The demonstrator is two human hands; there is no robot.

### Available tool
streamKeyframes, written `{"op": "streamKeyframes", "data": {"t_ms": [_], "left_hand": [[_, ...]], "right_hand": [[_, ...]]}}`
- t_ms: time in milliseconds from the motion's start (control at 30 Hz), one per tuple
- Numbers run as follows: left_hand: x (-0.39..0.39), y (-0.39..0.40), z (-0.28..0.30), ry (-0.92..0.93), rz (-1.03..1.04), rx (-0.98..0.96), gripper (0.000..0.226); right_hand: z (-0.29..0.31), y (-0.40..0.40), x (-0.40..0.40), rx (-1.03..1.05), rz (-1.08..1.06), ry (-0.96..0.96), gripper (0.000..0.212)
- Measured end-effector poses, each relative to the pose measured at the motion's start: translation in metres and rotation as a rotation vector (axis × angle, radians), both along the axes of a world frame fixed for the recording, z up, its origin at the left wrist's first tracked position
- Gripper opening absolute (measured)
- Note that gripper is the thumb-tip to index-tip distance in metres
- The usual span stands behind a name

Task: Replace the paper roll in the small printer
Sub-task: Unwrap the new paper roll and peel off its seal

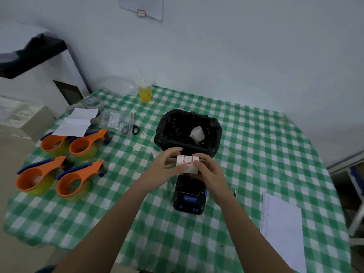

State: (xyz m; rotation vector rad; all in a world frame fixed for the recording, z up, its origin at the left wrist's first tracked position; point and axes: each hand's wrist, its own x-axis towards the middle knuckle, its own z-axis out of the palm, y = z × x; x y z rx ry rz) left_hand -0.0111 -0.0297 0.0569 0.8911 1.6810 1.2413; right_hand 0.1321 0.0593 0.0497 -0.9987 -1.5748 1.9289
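Green-checked table [256,134]: printer [189,198], lined bin [188,131], four tape dispensers [59,164], notepad [281,229].

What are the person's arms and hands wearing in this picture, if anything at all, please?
Nothing is worn: the left hand and the right hand are bare, without gloves, and no rings, watch or bracelets are visible. Both forearms are uncovered, with no sleeve in view down to the frame's lower edge.

Nothing's really readable here. The small printer [189,196] has a blue label with white marks, too blurry to make out. The paper roll [187,164] only shows red outlined boxes, no text.
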Motion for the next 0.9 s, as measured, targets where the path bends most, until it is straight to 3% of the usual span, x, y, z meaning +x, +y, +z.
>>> {"op": "streamKeyframes", "data": {"t_ms": [200, 333, 500, 667, 900], "left_hand": [[-0.001, 0.0, 0.008, 0.438, -0.028, 0.17, 0.018], [0.001, 0.002, 0.014, 0.649, -0.07, 0.183, 0.017], [0.003, 0.004, 0.019, 0.827, -0.1, 0.177, 0.021], [0.005, 0.006, 0.026, 1.01, -0.181, 0.183, 0.046], [0.007, 0.007, 0.038, 1.058, -0.261, 0.176, 0.046]], "right_hand": [[0.007, 0.003, 0.003, 0.017, -0.041, -0.007, 0.021], [0.011, 0.003, 0.003, 0.046, -0.047, -0.035, 0.015], [0.016, 0.003, 0.002, 0.092, -0.076, -0.057, 0.011], [0.018, 0.005, 0.003, 0.102, -0.085, -0.094, 0.018], [0.028, 0.006, 0.007, 0.109, -0.064, -0.059, 0.015]]}}
